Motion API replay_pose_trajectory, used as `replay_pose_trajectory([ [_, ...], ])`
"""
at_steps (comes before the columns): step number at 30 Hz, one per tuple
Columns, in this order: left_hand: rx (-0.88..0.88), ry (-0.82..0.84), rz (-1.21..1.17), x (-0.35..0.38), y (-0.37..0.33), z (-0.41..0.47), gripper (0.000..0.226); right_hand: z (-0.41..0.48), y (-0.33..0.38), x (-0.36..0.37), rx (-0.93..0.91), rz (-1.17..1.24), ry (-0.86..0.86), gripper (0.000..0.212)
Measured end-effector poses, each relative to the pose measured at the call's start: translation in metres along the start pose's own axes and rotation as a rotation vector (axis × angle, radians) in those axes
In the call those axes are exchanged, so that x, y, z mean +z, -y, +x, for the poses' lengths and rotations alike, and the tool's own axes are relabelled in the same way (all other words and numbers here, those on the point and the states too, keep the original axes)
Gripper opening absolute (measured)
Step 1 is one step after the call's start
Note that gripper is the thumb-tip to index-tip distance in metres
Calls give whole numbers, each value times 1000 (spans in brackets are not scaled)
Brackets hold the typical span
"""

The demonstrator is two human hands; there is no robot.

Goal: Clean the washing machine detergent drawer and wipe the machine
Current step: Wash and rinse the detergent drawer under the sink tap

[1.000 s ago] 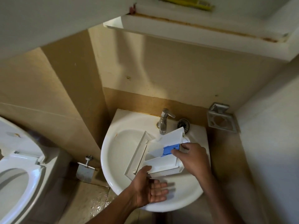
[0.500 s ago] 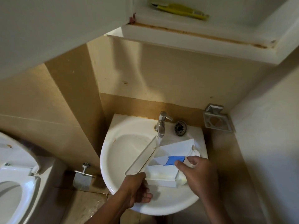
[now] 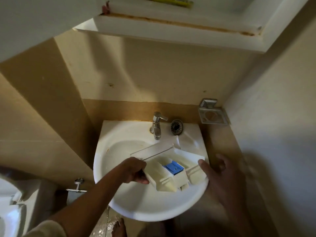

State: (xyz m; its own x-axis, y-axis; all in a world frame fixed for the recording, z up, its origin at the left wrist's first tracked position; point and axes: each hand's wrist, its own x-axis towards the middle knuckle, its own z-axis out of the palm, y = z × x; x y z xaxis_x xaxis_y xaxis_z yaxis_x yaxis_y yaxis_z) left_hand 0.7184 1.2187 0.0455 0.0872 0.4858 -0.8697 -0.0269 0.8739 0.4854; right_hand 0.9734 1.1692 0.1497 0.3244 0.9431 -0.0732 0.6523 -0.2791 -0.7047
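Left hand (image 3: 135, 171) grips the near left end of the white plastic detergent drawer (image 3: 171, 178), fingers curled round its edge. The right hand (image 3: 220, 170) is spread wide with relaxed fingers at the drawer's right end. Its thumb is at the drawer's edge, but the hand is blurred, so I cannot tell whether it touches.

The drawer is out of the machine and lies tilted across the round white ceramic basin (image 3: 136, 207), with its square blue plastic insert (image 3: 172, 167) still seated in the middle compartment. The chrome single-lever tap (image 3: 157, 125) stands just behind it. No water can be seen running, and no cloth, brush or sponge is in view. The drawer's lower walls look yellowish, though whether that is residue or the light is unclear.

As a judgement, the task is in its early part. Removing the drawer and bringing it to the basin are done, while rinsing and scrubbing appear barely begun, if at all. Lifting out the blue insert, cleaning the compartments, refitting the drawer and wiping the machine all remain. The washing machine itself is not in view.
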Motion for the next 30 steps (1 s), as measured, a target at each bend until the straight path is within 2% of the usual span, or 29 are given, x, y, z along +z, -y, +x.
replay_pose_trajectory([
  [1,-9,33,26,-1,-8,-1,14,7,0,-1,84,51,130,59],
  [2,-10,63,49,-1,-15,0,14,13,-1,1,151,104,269,66],
  [3,-4,82,66,0,-21,-2,15,16,-4,5,211,164,374,61],
  [5,7,106,68,4,-31,-4,17,17,-4,12,260,329,455,27],
  [6,9,116,53,6,-33,-2,15,18,-3,16,253,401,435,16],
  [9,2,104,-7,11,-32,1,8,17,-1,23,201,471,365,16],
  [12,-5,92,-79,14,-27,3,8,17,1,29,166,375,283,10],
  [14,-14,140,-140,19,-24,3,12,14,1,31,120,304,230,14],
  [18,5,202,-187,35,-28,2,15,11,-1,22,195,416,130,4],
  [22,22,134,-156,21,-27,-8,10,13,5,23,337,449,190,6],
  [25,-70,172,-138,-7,-10,-5,22,21,20,34,385,410,266,6],
  [27,-119,177,-97,-14,8,-6,25,27,30,45,354,332,352,10],
  [30,-147,187,-138,-9,34,-5,31,37,48,53,180,74,462,19],
])
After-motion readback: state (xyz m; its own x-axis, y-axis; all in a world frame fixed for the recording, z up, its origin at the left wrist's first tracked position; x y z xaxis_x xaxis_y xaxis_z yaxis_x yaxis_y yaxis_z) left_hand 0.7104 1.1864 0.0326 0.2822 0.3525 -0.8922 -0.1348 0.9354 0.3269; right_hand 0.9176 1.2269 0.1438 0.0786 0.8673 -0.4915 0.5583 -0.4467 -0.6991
